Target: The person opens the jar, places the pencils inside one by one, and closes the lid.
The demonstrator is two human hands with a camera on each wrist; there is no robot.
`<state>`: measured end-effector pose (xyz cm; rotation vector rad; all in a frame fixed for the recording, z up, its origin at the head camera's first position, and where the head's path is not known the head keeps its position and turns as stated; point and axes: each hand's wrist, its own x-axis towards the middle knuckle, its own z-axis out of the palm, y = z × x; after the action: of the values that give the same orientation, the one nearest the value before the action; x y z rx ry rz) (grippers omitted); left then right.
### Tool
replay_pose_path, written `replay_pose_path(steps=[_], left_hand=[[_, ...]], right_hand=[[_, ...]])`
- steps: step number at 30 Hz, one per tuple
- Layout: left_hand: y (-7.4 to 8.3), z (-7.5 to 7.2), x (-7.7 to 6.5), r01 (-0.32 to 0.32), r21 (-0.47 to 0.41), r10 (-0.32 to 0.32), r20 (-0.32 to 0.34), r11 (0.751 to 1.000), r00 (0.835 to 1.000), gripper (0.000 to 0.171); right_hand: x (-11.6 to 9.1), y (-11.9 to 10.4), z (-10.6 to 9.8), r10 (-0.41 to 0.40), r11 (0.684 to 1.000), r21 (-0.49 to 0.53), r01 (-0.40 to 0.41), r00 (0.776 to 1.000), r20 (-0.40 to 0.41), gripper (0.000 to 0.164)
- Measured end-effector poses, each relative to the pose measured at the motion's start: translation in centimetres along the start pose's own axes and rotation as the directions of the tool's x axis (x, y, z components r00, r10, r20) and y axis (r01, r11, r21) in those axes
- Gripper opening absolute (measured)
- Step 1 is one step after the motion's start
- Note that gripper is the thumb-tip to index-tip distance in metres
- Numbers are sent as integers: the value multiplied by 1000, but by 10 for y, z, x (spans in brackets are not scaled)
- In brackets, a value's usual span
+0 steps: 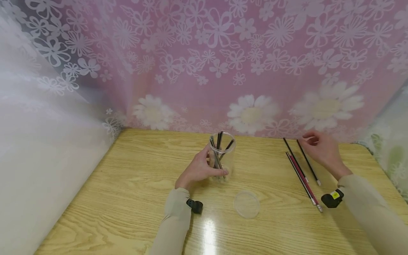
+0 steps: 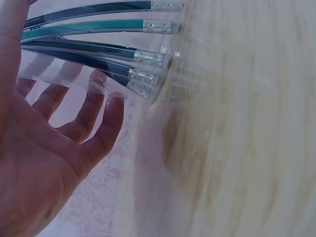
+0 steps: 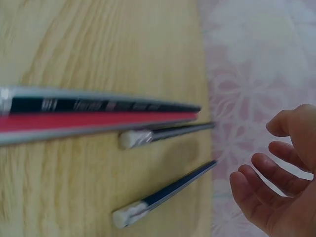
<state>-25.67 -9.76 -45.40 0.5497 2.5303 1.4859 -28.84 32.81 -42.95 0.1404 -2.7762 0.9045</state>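
Note:
My left hand (image 1: 200, 168) grips a clear plastic jar (image 1: 230, 161) from its left side, thumb across the front. Several pencils stand inside with their eraser ends down, among them a green pencil (image 2: 94, 25) seen through the wall in the left wrist view. On the right, my right hand (image 1: 323, 148) hovers by the point end of a dark pencil (image 1: 309, 163), its fingers loosely bent with nothing between them. Beside that lie another dark pencil (image 3: 180, 130), a red pencil (image 3: 98, 123) and a dark one with light stripes (image 3: 89, 104) against the red.
A round clear lid (image 1: 247, 204) lies flat on the wooden table (image 1: 127, 198), in front of the jar and to its right. A pink flowered curtain (image 1: 191, 88) hangs along the table's back edge, and a pale curtain (image 1: 63, 141) borders the left side.

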Motion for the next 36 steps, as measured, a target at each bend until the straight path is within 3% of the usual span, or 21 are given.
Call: replay_pose_path(steps=[9,14,24,36], left_hand=[[1,0,-1,1,8,-1,4,1000,1000,63],[1,1,-2,-1,15,1,-2,1000,1000,75],[1,2,-1,-10,6,10,3,1000,1000,84],[0,0,-2,10,-4,-10,-2,1000,1000,87]], right_hand=[[10,30,8,29,999,-27,-28,999,35,41],[16,39,10,59,996,-68,-53,994,93,46],[26,41,14,36,986,-169,-9,987,156,42],[16,31,9,77,992,-113,-52,971,227,43]])
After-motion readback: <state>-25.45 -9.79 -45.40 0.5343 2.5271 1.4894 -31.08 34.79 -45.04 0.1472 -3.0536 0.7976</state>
